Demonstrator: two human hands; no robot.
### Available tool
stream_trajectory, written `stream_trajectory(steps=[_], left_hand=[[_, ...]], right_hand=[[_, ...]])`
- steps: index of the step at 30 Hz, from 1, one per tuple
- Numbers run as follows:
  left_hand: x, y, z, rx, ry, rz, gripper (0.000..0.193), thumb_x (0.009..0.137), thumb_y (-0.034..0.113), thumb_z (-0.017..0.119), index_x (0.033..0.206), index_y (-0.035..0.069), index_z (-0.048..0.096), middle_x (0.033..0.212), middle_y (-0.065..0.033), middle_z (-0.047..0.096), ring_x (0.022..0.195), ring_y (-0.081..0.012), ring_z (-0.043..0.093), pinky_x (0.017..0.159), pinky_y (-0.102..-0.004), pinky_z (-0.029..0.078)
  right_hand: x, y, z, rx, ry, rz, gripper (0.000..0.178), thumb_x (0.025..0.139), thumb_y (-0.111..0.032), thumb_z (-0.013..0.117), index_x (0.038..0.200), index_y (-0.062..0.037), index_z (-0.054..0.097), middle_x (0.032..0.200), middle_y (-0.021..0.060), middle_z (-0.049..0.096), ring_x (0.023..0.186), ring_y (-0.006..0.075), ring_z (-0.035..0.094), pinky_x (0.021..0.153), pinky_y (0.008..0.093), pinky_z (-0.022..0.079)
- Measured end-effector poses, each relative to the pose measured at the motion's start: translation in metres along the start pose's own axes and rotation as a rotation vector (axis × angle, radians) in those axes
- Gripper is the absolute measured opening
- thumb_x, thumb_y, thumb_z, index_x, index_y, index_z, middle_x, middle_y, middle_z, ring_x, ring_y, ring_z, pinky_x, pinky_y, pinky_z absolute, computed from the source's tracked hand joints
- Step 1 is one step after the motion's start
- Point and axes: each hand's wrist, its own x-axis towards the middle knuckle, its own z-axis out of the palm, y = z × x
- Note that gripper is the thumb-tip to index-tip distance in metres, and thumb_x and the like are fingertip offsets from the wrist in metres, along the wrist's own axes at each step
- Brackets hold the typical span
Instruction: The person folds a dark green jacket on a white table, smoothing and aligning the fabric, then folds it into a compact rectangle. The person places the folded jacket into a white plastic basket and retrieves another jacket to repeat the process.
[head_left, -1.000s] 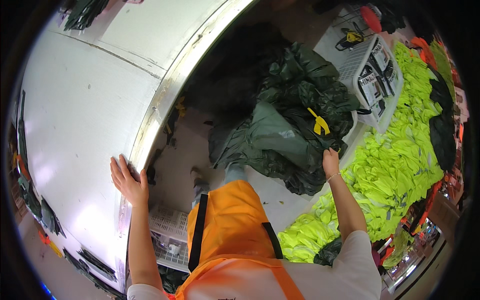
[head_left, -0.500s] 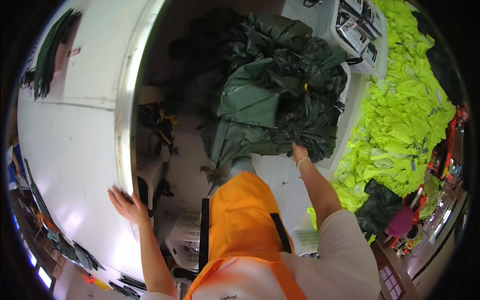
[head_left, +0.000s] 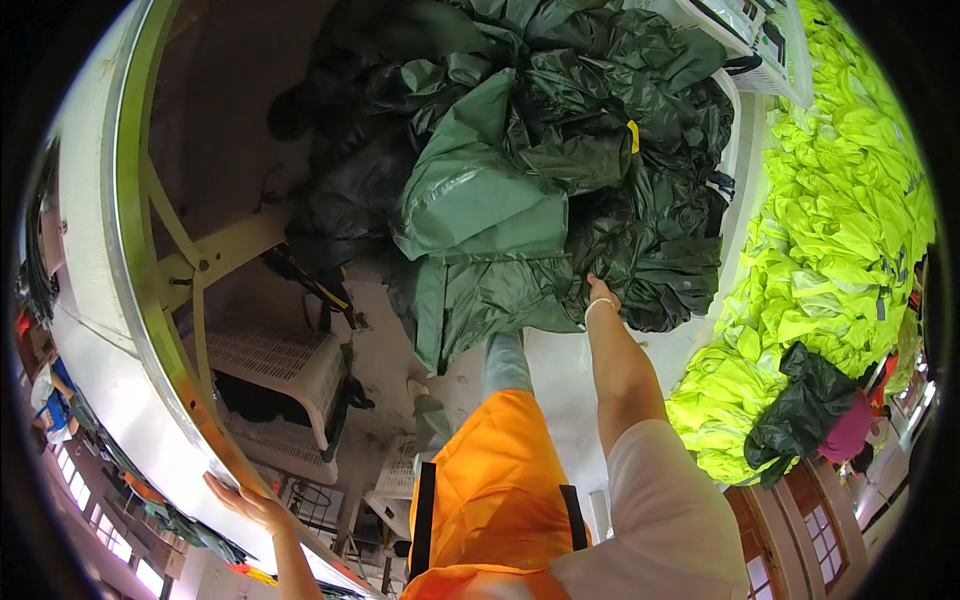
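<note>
A big heap of shiny dark green waterproof garments [head_left: 490, 215] fills the upper middle, crumpled and overlapping, with a small yellow patch on one. At the heap's near edge, my right hand [head_left: 602, 290] is closed on the green cloth, its fingertips partly hidden in the folds. A light bracelet circles that wrist. Off to the lower left, my left hand [head_left: 250, 508] lies with fingers stretched over the metal-trimmed edge of a white table [head_left: 95, 340]; it holds nothing.
Bright yellow garments [head_left: 830, 250] are piled along the right, with a dark green piece [head_left: 800, 410] near their lower end. A white crate [head_left: 790, 60] of packaged items stands upper right. White plastic baskets [head_left: 290, 360] and table legs [head_left: 200, 265] are under the table.
The view has shifted, so the green heap looks larger and the table sits farther left. My left hand is lower in the picture, still at the table edge. My right hand stays at the heap.
</note>
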Motion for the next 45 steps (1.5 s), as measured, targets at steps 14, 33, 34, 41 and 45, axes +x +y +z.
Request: stream_trajectory(steps=[14,33,34,41,45], left_hand=[[-0.034,0.11,-0.055,-0.442,-0.333,0.02,0.076,0.086,0.018,0.059,0.146,0.001,0.016,0.151,-0.0227,0.015,0.139,-0.0373,0.017,0.113,-0.0485,0.013],[0.048,0.402,-0.157,-3.124,-1.619,-0.102,0.054,0.088,0.05,0.05,0.122,0.008,0.052,0.126,-0.0126,0.053,0.116,-0.0281,0.049,0.097,-0.0437,0.042],[0.07,0.407,-0.176,-3.139,-1.602,0.025,0.053,0.088,0.05,0.05,0.121,0.008,0.053,0.125,-0.0123,0.053,0.115,-0.0279,0.049,0.096,-0.0436,0.042],[0.239,0.39,-0.193,-2.491,-1.134,0.205,0.044,0.088,0.045,0.05,0.11,0.008,0.057,0.115,-0.0095,0.06,0.109,-0.0257,0.054,0.09,-0.0429,0.045],[0.254,0.346,-0.048,-1.492,-0.742,-0.398,0.066,0.078,0.045,0.058,0.123,-0.004,0.053,0.125,-0.0211,0.055,0.118,-0.0316,0.051,0.096,-0.0404,0.04]], right_hand=[[-0.17,0.041,-0.129,0.678,-0.689,0.032,0.036,0.087,-0.014,0.054,0.116,0.0064,0.052,0.117,0.0194,0.057,0.101,0.0347,0.059,0.087,0.0476,0.049],[-0.494,0.118,-0.51,0.574,-0.795,-1.091,0.023,0.084,-0.008,0.058,0.104,0.0017,0.062,0.105,0.0129,0.065,0.094,0.024,0.063,0.087,0.0378,0.051],[-0.509,0.107,-0.52,0.687,-0.87,-1.046,0.021,0.085,-0.009,0.057,0.102,0.003,0.062,0.104,0.0141,0.065,0.094,0.0246,0.064,0.087,0.0379,0.051],[-0.5,-0.066,-0.427,0.56,-1.342,-1.001,0.028,0.09,-0.02,0.053,0.105,0.002,0.062,0.104,0.014,0.066,0.095,0.0276,0.063,0.094,0.0392,0.046],[-0.427,-0.138,-0.276,0.436,-1.086,-0.624,0.098,0.079,-0.064,0.058,0.142,0.0005,0.019,0.142,0.0242,0.033,0.126,0.0378,0.037,0.102,0.0497,0.033]])
